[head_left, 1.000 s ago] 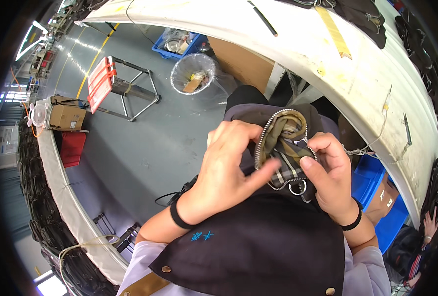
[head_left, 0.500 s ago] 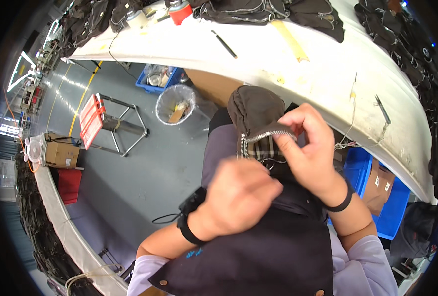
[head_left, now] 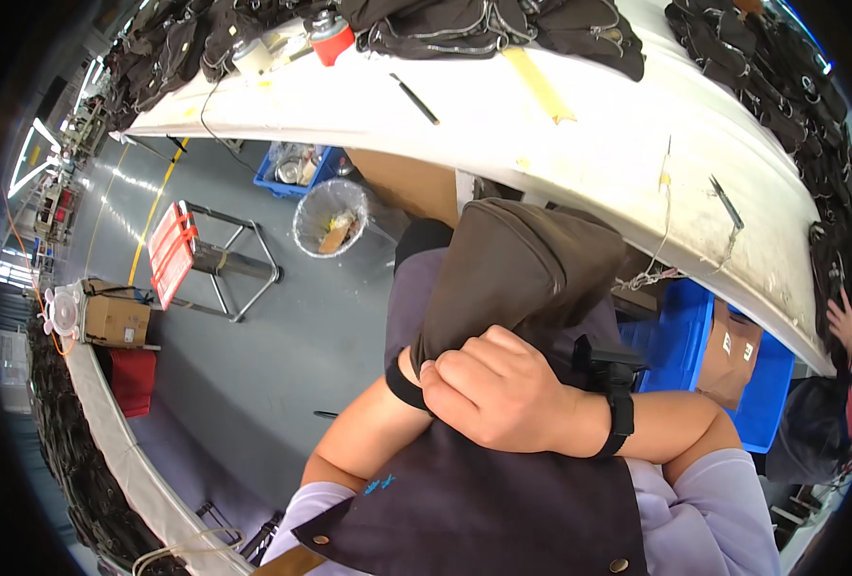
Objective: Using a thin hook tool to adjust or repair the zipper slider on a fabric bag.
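item 1: dk brown fabric bag (head_left: 532, 254), qty 1, over the lap, body extending beyond the r. grip (head_left: 493, 394); surface smooth, one curved seam visible; zip n/v.
r. grip: fingers curled in, pinching bag fabric at the near edge, just beside the l. wrist (head_left: 408, 365).
l. grip: inside the bag, hidden; spread or pressed together, can't tell.
black strap (head_left: 620, 422): on r. wrist, right of the grip.
apron (head_left: 532, 509): dk, below the grip, nearer the body.
blue bin (head_left: 779, 398): well right of the grip, w/ brown carton piece (head_left: 730, 357).
worktop (head_left: 618, 144): beyond the bag; carries pen-like stick (head_left: 414, 99), yellowish strip (head_left: 538, 86), pointed metal tool (head_left: 726, 204), red can (head_left: 330, 40), dk zipped bags (head_left: 436, 34).
waste bin (head_left: 313, 204): clear-lined, on floor, beyond & left of the grip.
stool (head_left: 171, 252): farther left.
co-worker's hand (head_left: 845, 322): far right.
risks (judged): hard pull by r. grip could strain seam; l. fingers or strap could snag inside; slack pinch could let fabric slip & bunch at the wrist.
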`<state>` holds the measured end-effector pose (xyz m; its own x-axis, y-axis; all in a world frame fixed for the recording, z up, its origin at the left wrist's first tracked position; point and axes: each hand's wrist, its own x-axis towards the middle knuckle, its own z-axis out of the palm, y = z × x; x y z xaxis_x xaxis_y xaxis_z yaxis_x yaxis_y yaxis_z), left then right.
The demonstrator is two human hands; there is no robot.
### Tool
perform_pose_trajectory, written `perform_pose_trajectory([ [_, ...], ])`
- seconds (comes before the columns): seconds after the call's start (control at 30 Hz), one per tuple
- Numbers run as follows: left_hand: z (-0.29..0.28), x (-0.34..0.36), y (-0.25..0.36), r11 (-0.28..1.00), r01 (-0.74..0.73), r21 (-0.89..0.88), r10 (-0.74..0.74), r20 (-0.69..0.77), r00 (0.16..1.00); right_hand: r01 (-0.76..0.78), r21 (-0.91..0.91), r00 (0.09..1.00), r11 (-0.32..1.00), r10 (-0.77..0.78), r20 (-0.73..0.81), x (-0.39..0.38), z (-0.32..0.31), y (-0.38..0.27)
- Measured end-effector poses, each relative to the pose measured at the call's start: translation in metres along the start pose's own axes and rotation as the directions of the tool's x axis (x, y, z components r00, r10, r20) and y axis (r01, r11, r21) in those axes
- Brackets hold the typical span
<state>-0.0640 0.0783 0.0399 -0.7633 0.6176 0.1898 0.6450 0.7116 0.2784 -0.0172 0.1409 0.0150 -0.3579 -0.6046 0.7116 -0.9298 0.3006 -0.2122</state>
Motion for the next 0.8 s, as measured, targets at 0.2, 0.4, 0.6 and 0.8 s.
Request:
perform_pose_trajectory([
  [0.2, -0.04, -0.012, 0.005, 0.976, -0.013, 0.219, -0.064, 0.338, 0.939, 0.076, 0.435, 0.992, 0.897, -0.025, -0.121, -0.008, -0.064, 0.009],
  [0.4, 0.041, -0.136, -0.001, -0.296, 0.547, -0.783, -0.069, 0.589, 0.805, -0.35, 0.596, 0.93, 0.722, 0.191, 0.315, -0.022, -0.039, 0.081],
  [0.6, 0.041, -0.169, -0.007, -0.601, 0.637, -0.483, 0.218, 0.668, 0.712, -0.168, 0.706, 0.973, 0.688, 0.001, 0.231, -0.001, 0.018, 0.072],
  [0.8, 0.041, -0.178, -0.008, 0.091, 0.002, -0.996, 0.24, 0.023, 0.97, -0.413, 0.746, 0.877, 0.522, 0.006, 0.481, 0.011, 0.032, 0.047],
])
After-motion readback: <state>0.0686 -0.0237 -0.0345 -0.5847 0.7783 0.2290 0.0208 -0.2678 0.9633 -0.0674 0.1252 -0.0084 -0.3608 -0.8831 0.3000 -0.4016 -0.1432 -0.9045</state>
